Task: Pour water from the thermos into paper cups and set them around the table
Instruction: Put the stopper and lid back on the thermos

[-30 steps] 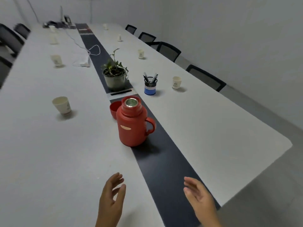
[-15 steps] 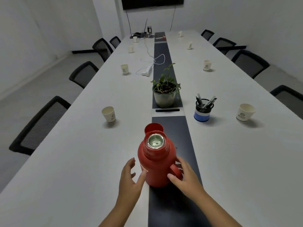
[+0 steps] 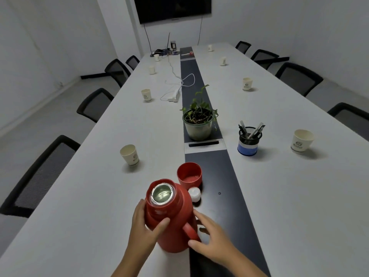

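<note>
The red thermos (image 3: 172, 214) is standing upright at the near end of the long white table (image 3: 99, 196), straddling the left edge of the dark centre strip (image 3: 217, 176), its mouth uncovered and showing a shiny steel lining; whether water is sitting inside cannot be told. The left hand (image 3: 144, 228) is wrapping the thermos body from 9 o'clock, thumb pressing across the front. The right hand (image 3: 211, 238) is closing in from 4 o'clock, fingers spread wide around the handle, thumb touching its lower end, not yet gripping it. Just beyond the thermos at 1 o'clock, the red cap cup (image 3: 189, 174) is sitting mouth up with nothing visible in it, and a small white stopper (image 3: 194, 193) is lying between cap and thermos. At 11 o'clock a paper cup (image 3: 129, 154) is standing on the white surface; its contents cannot be made out. Farther out at 12 o'clock, a potted plant (image 3: 198, 122) is resting on the strip, soil and thin green stems filling the pot. At 1 o'clock a mesh pen holder (image 3: 248, 139) is holding several pens, and past it at 2 o'clock another paper cup (image 3: 301, 140) is standing. More cups are lining both long sides toward the far end, where a white power strip (image 3: 173, 95) is trailing its cable. Black chairs (image 3: 40, 176) are flanking the table.
</note>
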Demonstrator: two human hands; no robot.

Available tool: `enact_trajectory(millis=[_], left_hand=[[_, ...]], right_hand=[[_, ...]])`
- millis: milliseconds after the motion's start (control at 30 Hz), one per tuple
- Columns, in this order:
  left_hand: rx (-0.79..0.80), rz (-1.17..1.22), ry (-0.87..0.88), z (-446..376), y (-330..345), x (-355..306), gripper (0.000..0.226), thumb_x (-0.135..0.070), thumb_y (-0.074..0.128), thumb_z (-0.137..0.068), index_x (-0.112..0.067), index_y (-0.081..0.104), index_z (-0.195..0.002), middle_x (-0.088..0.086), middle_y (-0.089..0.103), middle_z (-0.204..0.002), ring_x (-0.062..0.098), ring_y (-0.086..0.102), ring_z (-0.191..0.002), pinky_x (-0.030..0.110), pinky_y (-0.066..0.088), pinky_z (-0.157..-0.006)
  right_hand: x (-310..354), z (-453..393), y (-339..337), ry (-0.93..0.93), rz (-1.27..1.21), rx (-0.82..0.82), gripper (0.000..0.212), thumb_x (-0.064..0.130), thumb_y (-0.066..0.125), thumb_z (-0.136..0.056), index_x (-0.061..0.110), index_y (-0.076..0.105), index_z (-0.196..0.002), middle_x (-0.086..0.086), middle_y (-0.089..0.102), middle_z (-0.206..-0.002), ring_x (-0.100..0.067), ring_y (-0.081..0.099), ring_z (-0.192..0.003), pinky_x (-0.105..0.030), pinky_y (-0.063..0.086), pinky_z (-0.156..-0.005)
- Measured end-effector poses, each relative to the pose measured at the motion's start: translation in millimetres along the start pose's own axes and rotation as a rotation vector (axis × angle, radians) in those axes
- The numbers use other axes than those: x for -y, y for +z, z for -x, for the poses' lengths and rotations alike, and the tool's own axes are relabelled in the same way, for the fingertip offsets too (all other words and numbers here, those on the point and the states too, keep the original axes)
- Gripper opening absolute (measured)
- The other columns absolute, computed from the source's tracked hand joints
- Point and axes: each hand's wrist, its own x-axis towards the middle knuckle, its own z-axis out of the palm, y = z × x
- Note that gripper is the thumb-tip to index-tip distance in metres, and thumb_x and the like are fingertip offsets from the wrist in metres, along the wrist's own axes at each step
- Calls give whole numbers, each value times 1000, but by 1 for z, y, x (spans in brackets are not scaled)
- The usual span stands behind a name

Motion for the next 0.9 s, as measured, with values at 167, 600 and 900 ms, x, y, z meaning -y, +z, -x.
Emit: enact_trajectory(millis=[167,600,900], left_hand=[[-63,2,11,-5,-16,2,79,-44,72,-43,-29,46,-116,-2,51,-119,15,49,-111,31,39,-94],[-153,-88,-5,-18,-15,15,92,-35,76,-39,-24,44,-124,-7,49,-124,14,45,-119,36,39,-102],[-131,-72,-6,-21,-17,19,96,-30,81,-41,-21,42,-128,-4,46,-129,13,42,-122,34,36,-105]], right_hand=[[-1,-7,15,24,-132,74,52,18,57,-84,29,37,-131,17,47,-124,3,48,-114,-5,38,-91],[-50,-118,10,377,303,-399,90,32,77,-65,10,26,-137,-13,41,-138,-31,35,-129,-43,30,-104],[-43,-103,6,348,-36,-415,53,12,76,-68,10,43,-109,-15,57,-113,-22,53,-94,-32,43,-81]])
